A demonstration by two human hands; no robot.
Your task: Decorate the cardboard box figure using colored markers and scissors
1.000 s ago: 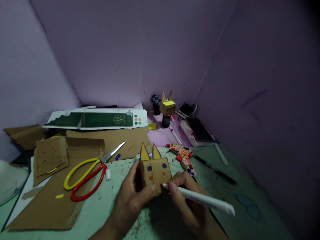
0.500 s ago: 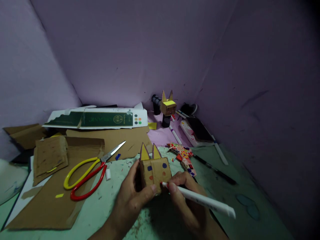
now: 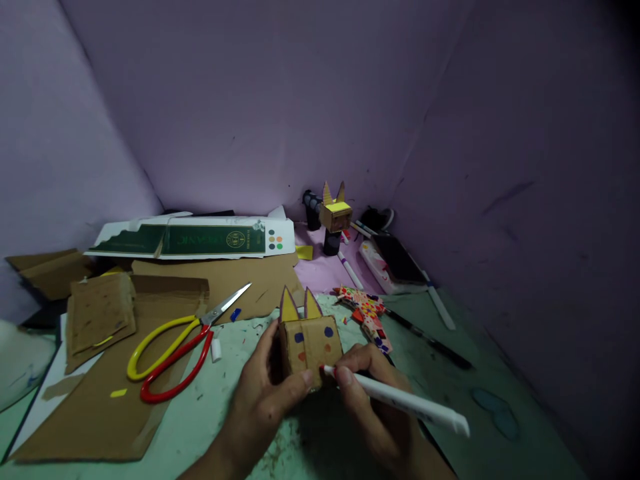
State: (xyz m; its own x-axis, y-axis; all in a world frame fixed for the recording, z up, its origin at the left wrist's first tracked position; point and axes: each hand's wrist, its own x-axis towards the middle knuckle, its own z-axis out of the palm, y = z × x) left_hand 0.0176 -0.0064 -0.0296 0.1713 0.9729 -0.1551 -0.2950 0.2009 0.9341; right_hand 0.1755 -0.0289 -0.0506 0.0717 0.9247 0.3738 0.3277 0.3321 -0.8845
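My left hand (image 3: 267,393) is closed round the left side of a small cardboard box (image 3: 315,341), thumb across its lower front. Two pointed yellow ears edged in purple stand on top of the box. Its front bears two dark blue dots and two orange-red spots. Between thumb and fingers, my right hand (image 3: 373,393) grips a white felt-tip marker (image 3: 415,405), whose red tip meets the lower front of the box. Left of the hands lie scissors (image 3: 193,343) with one yellow and one red handle, blades apart, beside a small white cap (image 3: 216,350).
Cardboard pieces (image 3: 95,413) cover the left of the table. A green and white carton panel (image 3: 215,237) lies at the back. Another eared cardboard box (image 3: 336,217) stands on a black cylinder. To the right are patterned paper (image 3: 365,307), a black pen (image 3: 433,340) and a phone (image 3: 399,259).
Almost nothing differs. Both hands, the box and the marker keep their places, with the red tip still at the lower front of the box.
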